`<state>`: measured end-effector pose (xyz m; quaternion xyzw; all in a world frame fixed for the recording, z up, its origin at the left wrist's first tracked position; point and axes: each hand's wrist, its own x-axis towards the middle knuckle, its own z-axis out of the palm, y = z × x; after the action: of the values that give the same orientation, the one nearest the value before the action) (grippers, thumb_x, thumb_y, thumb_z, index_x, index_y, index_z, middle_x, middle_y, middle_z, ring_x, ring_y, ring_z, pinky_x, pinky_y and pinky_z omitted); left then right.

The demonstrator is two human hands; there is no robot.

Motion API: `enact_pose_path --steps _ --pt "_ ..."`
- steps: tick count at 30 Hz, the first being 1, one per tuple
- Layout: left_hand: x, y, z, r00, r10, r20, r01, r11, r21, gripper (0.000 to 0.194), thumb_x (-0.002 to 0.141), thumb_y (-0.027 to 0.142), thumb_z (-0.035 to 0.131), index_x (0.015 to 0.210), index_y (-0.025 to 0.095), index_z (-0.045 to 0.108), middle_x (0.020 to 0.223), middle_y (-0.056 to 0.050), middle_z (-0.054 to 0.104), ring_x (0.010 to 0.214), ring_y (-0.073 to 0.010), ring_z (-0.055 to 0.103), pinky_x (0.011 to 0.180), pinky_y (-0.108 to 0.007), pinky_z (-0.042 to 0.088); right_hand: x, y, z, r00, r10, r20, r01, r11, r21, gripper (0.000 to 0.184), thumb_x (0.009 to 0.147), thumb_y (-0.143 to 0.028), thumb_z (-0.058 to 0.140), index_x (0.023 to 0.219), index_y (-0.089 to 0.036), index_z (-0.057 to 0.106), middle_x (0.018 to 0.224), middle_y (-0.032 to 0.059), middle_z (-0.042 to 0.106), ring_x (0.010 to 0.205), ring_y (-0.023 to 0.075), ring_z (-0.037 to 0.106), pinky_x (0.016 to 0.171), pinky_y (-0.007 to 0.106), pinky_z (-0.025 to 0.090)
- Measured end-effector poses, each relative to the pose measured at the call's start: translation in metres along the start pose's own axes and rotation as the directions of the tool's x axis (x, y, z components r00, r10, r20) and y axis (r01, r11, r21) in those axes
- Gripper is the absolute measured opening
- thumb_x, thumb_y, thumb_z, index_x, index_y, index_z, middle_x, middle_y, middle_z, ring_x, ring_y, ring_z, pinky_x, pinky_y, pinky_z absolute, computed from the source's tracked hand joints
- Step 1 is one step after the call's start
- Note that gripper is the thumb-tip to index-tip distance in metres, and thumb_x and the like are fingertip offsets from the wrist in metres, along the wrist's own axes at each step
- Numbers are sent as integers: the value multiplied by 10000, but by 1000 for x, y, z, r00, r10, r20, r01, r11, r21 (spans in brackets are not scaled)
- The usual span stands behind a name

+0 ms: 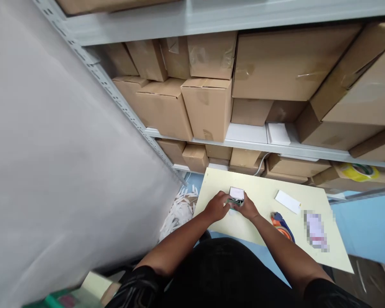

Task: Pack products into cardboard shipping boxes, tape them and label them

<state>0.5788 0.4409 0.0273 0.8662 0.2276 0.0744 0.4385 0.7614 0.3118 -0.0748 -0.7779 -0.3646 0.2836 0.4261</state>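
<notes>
Over the pale yellow table [259, 184], both of my hands are closed around a small box [236, 193] with a whitish top and a dark green lower edge. My left hand [217, 207] grips its left side, and my right hand [247, 208] holds the right side. What the box contains cannot be made out. To the right of my hands lies a flat white box [288, 201]. Nearer to my right forearm is a blue and orange tape dispenser [282, 226].
Shelves [250, 133] full of cardboard boxes [208, 107] stand behind the table. A yellow tape roll [361, 172] rests on a box at the right. A blurred-out item [316, 231] lies on the table's right side. White paper strips [179, 211] are heaped on the left, beside a pale wall [67, 149].
</notes>
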Motion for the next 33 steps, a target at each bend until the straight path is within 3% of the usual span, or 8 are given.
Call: enact_pose_path --steps 5,8,12,17,21,25,30,33 --pt "24 -15 1 986 140 88 -139 990 -18 561 931 253 580 1490 274 533 1302 -89 551 1203 -265 576 1108 -416 467 -11 -27 -8 999 -4 -32 2 998 -55 771 541 -329 854 1267 -214 622 1230 86 692 1184 325 622 1060 507 466" --pt "36 -13 3 977 151 152 -154 988 10 453 915 246 605 1367 265 633 1287 -94 550 1180 -281 589 1092 -433 478 -25 -44 -9 998 39 -46 -38 999 11 803 637 -337 792 1395 -223 553 1323 98 640 1183 300 613 1034 484 488" --pt "52 -2 8 980 71 184 -95 987 127 372 872 292 687 1239 234 671 1272 -106 553 1039 -281 641 969 -417 529 -41 -56 -12 983 128 -132 -118 990 79 779 769 -432 707 1489 -264 462 1445 108 554 1165 268 617 943 446 536" --pt "61 12 10 987 -9 162 -25 979 203 364 860 317 703 1206 232 627 1240 -93 572 1019 -282 654 933 -401 521 -42 -65 -19 971 140 -196 -144 990 -7 591 843 -456 643 1385 -250 529 1297 88 636 954 224 662 853 408 549" --pt "57 14 4 990 33 136 -48 993 104 373 848 267 672 1215 233 616 1230 -102 608 1061 -298 644 974 -425 501 -34 -71 -26 976 128 -176 -147 984 -99 583 852 -433 645 1388 -240 521 1265 95 663 852 211 679 817 382 535" --pt "49 10 -1 989 92 120 -91 996 -10 563 815 146 582 1371 231 565 1296 -123 613 1161 -315 622 1041 -458 488 -28 -69 -36 977 134 -163 -162 972 -173 539 816 -325 648 1338 -231 553 1255 103 682 824 214 691 832 370 516" --pt "41 3 4 999 38 19 -39 998 39 766 775 112 591 1520 229 451 1614 -128 350 1463 -320 415 1207 -463 393 -28 -56 -46 988 137 -77 -137 991 6 401 877 -250 513 1274 -287 550 1007 -3 752 715 189 670 760 326 507" --pt "43 -4 11 998 24 54 -25 1000 9 750 801 126 592 1532 228 457 1670 -114 292 1509 -311 367 1243 -454 350 -30 -53 -50 983 136 -120 -145 987 -74 486 878 -249 537 1363 -268 505 1116 35 731 792 206 678 785 341 507"
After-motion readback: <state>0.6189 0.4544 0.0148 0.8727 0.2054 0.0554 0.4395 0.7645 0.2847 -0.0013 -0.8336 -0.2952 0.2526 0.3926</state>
